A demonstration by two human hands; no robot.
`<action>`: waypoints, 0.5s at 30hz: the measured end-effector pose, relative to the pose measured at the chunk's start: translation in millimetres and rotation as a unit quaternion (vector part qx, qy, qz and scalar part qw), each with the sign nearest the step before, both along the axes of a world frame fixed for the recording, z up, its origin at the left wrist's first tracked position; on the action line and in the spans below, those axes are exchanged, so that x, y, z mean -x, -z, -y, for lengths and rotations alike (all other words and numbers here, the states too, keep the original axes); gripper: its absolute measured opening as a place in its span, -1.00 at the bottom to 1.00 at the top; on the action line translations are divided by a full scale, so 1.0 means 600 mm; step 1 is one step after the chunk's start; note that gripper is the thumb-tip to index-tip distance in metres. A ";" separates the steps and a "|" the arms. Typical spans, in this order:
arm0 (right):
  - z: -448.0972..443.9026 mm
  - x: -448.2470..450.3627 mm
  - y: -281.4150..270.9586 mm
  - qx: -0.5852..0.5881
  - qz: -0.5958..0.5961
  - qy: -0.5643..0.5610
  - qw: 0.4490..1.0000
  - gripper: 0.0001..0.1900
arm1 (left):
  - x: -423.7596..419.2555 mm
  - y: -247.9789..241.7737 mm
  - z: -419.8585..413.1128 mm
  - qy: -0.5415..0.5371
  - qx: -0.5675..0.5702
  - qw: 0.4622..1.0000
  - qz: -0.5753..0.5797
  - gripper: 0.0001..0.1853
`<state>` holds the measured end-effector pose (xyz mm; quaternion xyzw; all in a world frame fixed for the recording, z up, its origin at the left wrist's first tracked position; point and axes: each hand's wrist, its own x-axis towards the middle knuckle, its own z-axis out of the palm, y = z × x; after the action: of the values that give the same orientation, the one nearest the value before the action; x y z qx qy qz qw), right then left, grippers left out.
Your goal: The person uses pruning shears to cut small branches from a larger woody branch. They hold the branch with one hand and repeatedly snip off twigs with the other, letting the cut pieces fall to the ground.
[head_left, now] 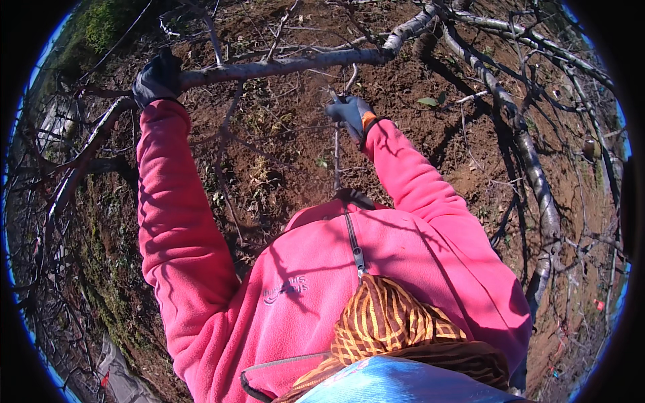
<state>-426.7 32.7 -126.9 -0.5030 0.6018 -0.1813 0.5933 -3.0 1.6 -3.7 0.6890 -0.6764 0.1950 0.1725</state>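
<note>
My left hand (158, 78), in a dark grey work glove, is closed around the left end of a thick grey tree branch (302, 63) that runs across the top of the view. Below that branch, near a thin upright twig (336, 156), is my right hand (352, 115) in a grey-blue glove with an orange patch. Its fingers are curled around a small, slim thing whose tip points up and left; what it is cannot be told. Both arms reach forward in pink fleece sleeves.
Thick bare limbs (536, 171) curve down the right side, and another limb (90, 141) lies at the left. Thin twigs cross over brown soil (433, 136) with leaf litter. Mossy ground (108, 272) is at the lower left.
</note>
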 end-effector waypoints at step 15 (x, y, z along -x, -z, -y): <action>0.051 -0.034 -0.035 -0.029 0.140 0.004 0.990 -0.55 | 0.013 -0.011 -0.003 -0.022 -0.025 0.999 0.030 -0.74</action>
<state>-406.1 2.0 -106.1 -0.4527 0.5199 -0.2344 0.6854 -10.9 3.6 2.8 0.7014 -0.6709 0.2024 0.1301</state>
